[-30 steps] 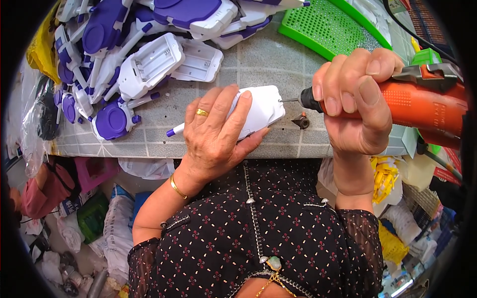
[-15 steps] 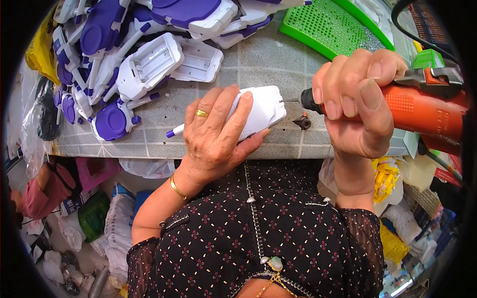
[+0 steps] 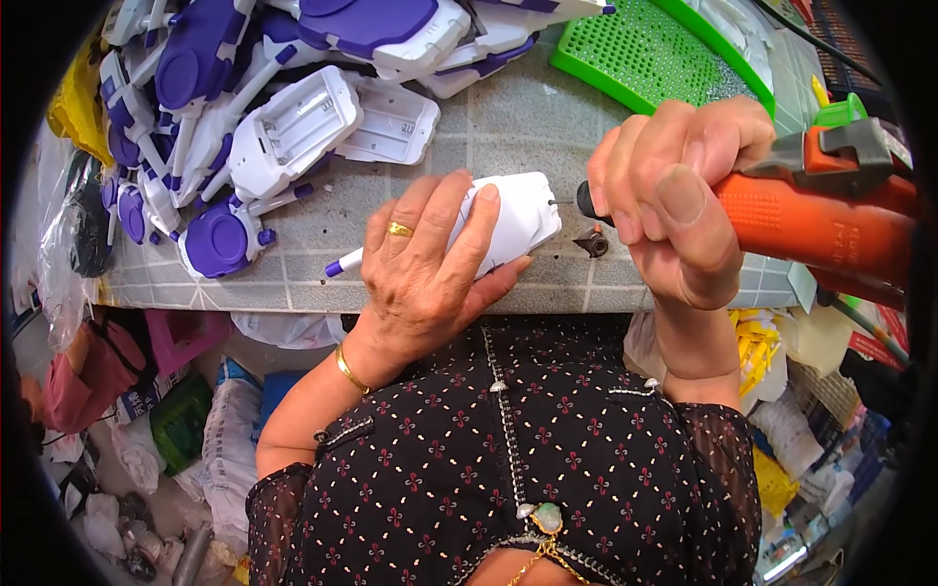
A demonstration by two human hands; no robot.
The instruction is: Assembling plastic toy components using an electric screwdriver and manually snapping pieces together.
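Note:
My left hand (image 3: 422,259), with a gold ring and bangle, grips a white plastic housing (image 3: 523,220) and steadies it near the table's front edge. A thin white stick with a purple tip (image 3: 334,269) pokes out on the hand's left side. My right hand (image 3: 679,200) is wrapped round an orange electric screwdriver (image 3: 811,220), held level. Its black nose (image 3: 586,199) points left at the housing's right end. The bit meets that end or stops just short; I cannot tell which. A small dark cone-shaped piece (image 3: 593,241) lies below the nose.
A pile of purple-and-white plastic devices (image 3: 210,127) covers the table's left back. Two white housings with open battery bays (image 3: 293,127) lie at its edge. A green perforated tray (image 3: 635,59) with small metal bits stands at the back right. A black cable (image 3: 831,49) runs behind the screwdriver.
My right hand and the screwdriver have moved left, bringing the nose close to the housing's end. The left hand and the housing have barely shifted.

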